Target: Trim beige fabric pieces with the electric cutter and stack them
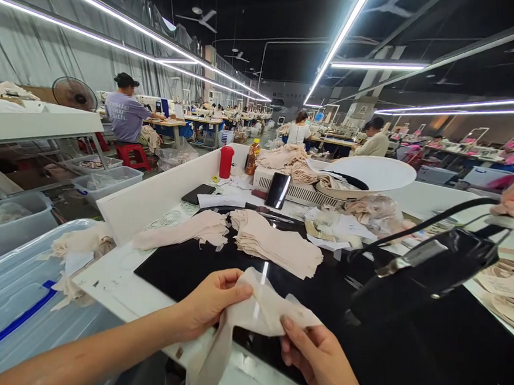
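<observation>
My left hand (209,303) and my right hand (315,361) both pinch one beige fabric piece (252,315) over the near edge of the black worktop (303,284). The cloth hangs down between my hands and below the table edge. Just beyond it lie two piles of the same beige fabric: a stack of cut pieces (275,246) and a folded piece (184,231) to its left.
A black machine head (427,269) on a cable juts in from the right. A phone (278,190), red cup (226,161), bottle (253,156) and more fabric sit farther back. A clear plastic bin (16,299) stands at left. Other people sit sewing at distant tables.
</observation>
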`<state>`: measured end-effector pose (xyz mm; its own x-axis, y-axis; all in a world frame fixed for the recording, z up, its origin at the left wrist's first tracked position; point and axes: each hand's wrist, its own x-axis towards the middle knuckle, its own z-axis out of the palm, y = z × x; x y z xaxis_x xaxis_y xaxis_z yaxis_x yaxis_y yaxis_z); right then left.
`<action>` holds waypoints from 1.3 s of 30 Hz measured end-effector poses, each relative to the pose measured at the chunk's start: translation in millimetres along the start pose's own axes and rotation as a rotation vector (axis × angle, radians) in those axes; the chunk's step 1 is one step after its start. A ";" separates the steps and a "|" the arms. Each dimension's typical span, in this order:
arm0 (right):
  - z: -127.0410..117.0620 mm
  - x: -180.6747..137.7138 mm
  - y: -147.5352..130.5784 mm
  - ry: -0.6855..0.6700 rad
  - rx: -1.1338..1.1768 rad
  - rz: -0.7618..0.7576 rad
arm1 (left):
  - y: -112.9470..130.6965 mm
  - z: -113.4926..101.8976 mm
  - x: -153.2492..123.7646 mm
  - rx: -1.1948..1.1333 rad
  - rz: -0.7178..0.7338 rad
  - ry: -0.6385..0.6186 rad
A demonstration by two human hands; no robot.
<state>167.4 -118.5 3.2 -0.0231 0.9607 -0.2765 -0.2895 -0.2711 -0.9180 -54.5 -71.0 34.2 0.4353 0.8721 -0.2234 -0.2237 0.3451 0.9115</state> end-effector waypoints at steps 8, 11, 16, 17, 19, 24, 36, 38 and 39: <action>-25.4 -2.8 -8.3 0.183 -0.241 -0.288 | 21.4 0.6 -11.6 0.365 0.021 -0.086; -11.1 0.5 -9.7 0.034 -0.279 -0.332 | 28.6 7.4 -16.0 0.425 0.022 -0.155; 20.2 -1.2 -10.3 -0.347 -0.270 -0.209 | 38.0 14.8 -19.4 0.466 0.044 -0.192; 24.3 -2.7 -9.8 -0.393 -0.267 -0.149 | 38.6 14.8 -19.1 0.475 0.050 -0.183; 28.4 -6.2 -7.3 -0.447 -0.269 -0.033 | 38.5 13.4 -17.4 0.484 0.051 -0.166; 25.9 -13.4 1.6 -0.477 -0.340 0.043 | 33.7 7.4 -10.1 0.468 0.022 -0.149; 6.2 -15.0 -6.4 -0.370 -0.722 -0.006 | 19.2 3.7 29.5 0.870 0.162 -0.167; -8.0 -15.7 -5.5 -0.256 -0.875 -0.076 | 19.4 4.1 42.3 0.977 0.230 -0.152; -15.3 -16.5 -4.6 -0.183 -0.959 -0.120 | 19.6 5.1 47.4 1.037 0.276 -0.134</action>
<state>183.8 -134.0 7.6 -0.2151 0.9574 -0.1926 0.5979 -0.0268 -0.8011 -33.8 -24.7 43.2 0.5886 0.8082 0.0165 0.4909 -0.3736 0.7870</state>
